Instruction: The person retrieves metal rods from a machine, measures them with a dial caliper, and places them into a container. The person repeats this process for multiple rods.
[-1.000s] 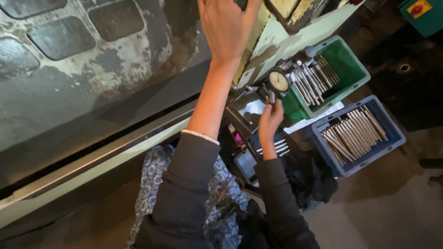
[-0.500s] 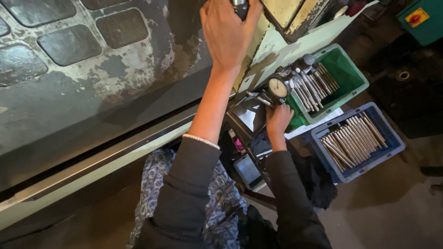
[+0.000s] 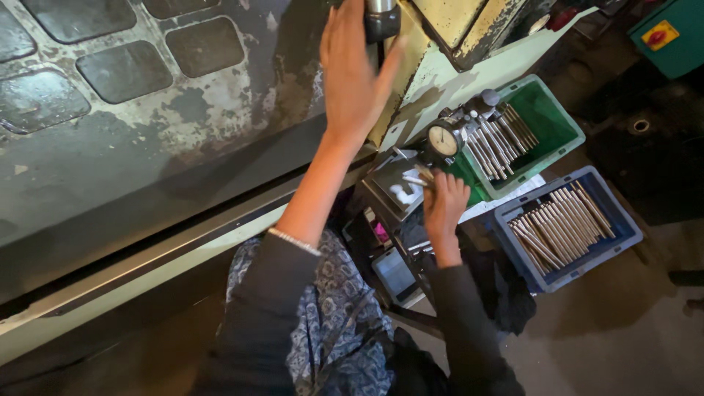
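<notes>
My left hand point(image 3: 354, 70) is raised against a dark cylindrical handle point(image 3: 382, 18) at the top edge of a worn grey machine point(image 3: 161, 110), fingers spread over it. My right hand point(image 3: 443, 207) is lower down, closed on a thin metal rod point(image 3: 415, 178) at a small grey gauge stand point(image 3: 396, 192). A round dial gauge point(image 3: 443, 140) stands just above that hand. Both arms wear dark sleeves.
A green bin point(image 3: 554, 121) holding several metal rods sits right of the gauge. A blue-grey bin point(image 3: 612, 242) with several more rods lies nearer, on the floor. A green box with a red button point(image 3: 671, 37) is at the top right.
The view has shifted down, so my left hand and the handle sit lower in frame. My right hand has dropped from the dial gauge to the stand below it.
</notes>
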